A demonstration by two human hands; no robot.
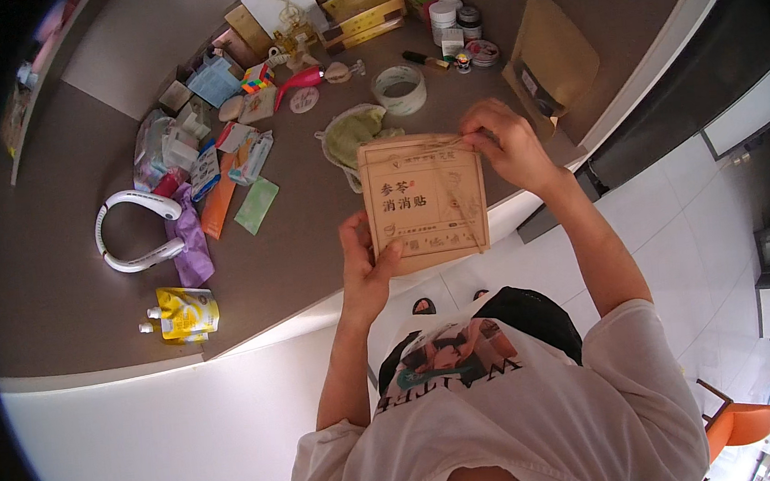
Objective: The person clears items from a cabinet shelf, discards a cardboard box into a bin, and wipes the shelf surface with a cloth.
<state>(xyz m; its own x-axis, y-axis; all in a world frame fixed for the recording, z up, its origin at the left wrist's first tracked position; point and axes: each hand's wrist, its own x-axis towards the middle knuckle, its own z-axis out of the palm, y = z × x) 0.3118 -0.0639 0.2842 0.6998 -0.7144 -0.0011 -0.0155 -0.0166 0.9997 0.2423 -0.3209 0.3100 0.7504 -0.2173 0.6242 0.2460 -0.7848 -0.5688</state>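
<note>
A flat brown kraft-paper package [425, 202] with printed writing and drawings is held up in front of me, over the desk's front edge. Thin twine [442, 145] runs across its top and down its right side. My left hand [365, 266] grips the lower left corner, thumb on the front face. At the top right corner, my right hand [504, 144] pinches the twine between thumb and fingers. Just behind the package, partly covered by it, lies a green cloth item with a pale edge [352, 137]. A roll of clear tape [399, 90] rests beyond it.
On the brown desk [276, 250] stand a kraft pouch [554, 54] at right, jars [442, 19] and boxes [365, 15] at the back. Left are a Rubik's-type cube [257, 78], a pink hairbrush [302, 80], a white neck fan [127, 263] and yellow spout pouches [189, 312].
</note>
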